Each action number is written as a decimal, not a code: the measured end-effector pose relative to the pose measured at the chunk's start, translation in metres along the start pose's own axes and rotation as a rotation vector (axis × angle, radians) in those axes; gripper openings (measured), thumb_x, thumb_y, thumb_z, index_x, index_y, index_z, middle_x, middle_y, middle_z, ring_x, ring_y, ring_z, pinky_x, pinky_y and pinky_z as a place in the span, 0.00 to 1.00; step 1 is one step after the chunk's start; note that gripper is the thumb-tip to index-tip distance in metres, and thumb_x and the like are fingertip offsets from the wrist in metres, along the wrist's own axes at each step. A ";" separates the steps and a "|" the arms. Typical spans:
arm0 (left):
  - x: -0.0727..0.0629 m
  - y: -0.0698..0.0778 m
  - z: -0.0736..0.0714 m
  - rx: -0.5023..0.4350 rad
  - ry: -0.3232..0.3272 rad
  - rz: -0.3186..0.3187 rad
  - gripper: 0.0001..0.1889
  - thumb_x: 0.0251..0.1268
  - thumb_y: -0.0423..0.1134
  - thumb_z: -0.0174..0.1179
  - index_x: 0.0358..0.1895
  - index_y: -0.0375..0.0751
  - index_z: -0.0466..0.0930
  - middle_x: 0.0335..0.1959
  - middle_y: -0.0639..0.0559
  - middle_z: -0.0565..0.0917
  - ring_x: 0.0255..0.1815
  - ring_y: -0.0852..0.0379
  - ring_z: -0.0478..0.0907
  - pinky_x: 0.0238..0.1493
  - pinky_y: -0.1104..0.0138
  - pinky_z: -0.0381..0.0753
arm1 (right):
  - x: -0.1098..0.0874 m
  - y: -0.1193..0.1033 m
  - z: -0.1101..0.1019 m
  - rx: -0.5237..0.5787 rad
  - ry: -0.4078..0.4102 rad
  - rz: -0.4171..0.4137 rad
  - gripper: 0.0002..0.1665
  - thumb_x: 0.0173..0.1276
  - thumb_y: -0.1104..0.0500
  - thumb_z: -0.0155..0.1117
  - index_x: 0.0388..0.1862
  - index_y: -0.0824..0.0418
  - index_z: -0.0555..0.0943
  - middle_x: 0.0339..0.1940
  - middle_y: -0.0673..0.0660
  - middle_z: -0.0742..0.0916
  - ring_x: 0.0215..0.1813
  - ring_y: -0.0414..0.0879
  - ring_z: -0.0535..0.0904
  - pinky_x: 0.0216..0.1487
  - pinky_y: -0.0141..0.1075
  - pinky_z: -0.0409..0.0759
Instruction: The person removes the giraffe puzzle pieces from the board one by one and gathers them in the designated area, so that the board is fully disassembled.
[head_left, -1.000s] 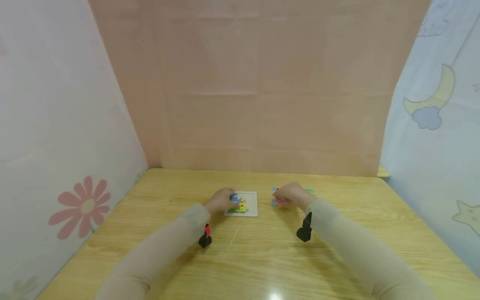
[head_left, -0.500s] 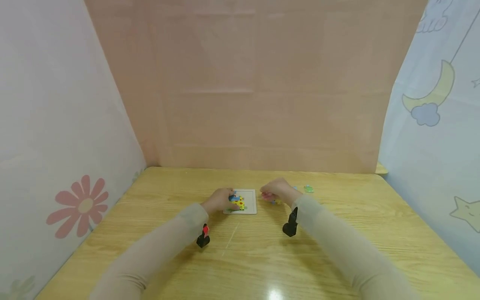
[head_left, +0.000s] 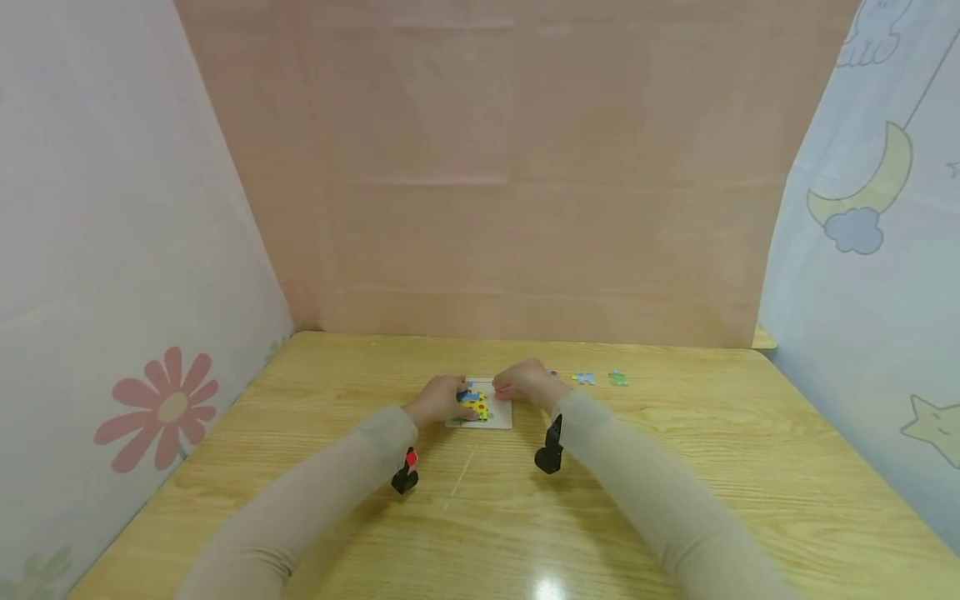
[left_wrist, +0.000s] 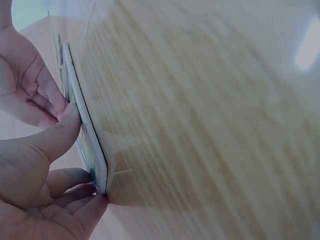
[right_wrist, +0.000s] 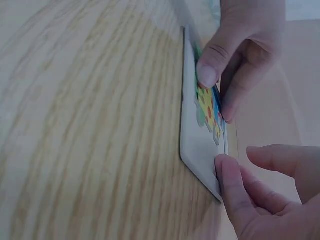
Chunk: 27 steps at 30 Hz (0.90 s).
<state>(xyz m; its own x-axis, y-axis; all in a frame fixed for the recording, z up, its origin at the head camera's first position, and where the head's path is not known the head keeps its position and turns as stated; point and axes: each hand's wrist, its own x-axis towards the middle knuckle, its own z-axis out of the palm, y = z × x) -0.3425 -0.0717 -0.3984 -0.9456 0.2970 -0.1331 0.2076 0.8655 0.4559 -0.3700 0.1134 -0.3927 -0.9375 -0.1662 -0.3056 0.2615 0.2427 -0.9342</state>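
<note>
A white puzzle tray (head_left: 501, 418) lies flat on the table, its left part filled with joined pieces showing a yellow, red-spotted animal (right_wrist: 207, 107) on blue and green. My left hand (head_left: 435, 401) grips the tray's left edge, thumb on top of the joined pieces. Over the tray's far right part is my right hand (head_left: 531, 384), its fingertips drawn together low at the rim. It seems to pinch a puzzle piece, of which only a thin grey edge shows at the fingertips in the right wrist view.
Right of the tray lie a blue loose piece (head_left: 585, 378) and a green one (head_left: 618, 378). Another, partly hidden, shows behind the right hand. The wooden table (head_left: 480, 533) meets a tan backdrop (head_left: 525, 208) and printed side curtains.
My right hand has moved left from the loose pieces to the tray, uncovering pieces behind it. My left hand keeps its grip on the tray.
</note>
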 end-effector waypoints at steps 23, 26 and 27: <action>0.000 -0.006 0.005 -0.074 0.034 0.004 0.39 0.56 0.46 0.70 0.68 0.31 0.67 0.73 0.41 0.64 0.74 0.42 0.60 0.73 0.53 0.61 | -0.002 0.005 0.025 -0.366 0.063 -0.104 0.11 0.58 0.63 0.72 0.41 0.63 0.87 0.51 0.58 0.85 0.35 0.43 0.79 0.46 0.36 0.80; -0.001 -0.004 0.003 -0.076 0.030 0.002 0.38 0.56 0.45 0.70 0.68 0.31 0.67 0.73 0.41 0.64 0.74 0.42 0.61 0.73 0.53 0.61 | -0.003 0.004 0.025 -0.393 0.062 -0.117 0.10 0.59 0.62 0.72 0.40 0.61 0.87 0.53 0.57 0.84 0.39 0.45 0.78 0.54 0.41 0.77; -0.002 -0.003 0.003 -0.077 0.027 0.002 0.38 0.56 0.45 0.70 0.68 0.31 0.67 0.73 0.41 0.64 0.74 0.42 0.60 0.73 0.53 0.61 | -0.004 0.004 0.025 -0.399 0.058 -0.120 0.10 0.59 0.62 0.72 0.40 0.61 0.87 0.53 0.57 0.84 0.41 0.46 0.77 0.55 0.43 0.76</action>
<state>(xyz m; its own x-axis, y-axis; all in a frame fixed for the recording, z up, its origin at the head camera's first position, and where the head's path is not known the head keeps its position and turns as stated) -0.3407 -0.0738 -0.4023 -0.9517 0.2870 -0.1086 0.1909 0.8307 0.5229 -0.3597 0.0912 -0.4004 -0.9704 -0.1644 -0.1772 0.0507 0.5781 -0.8144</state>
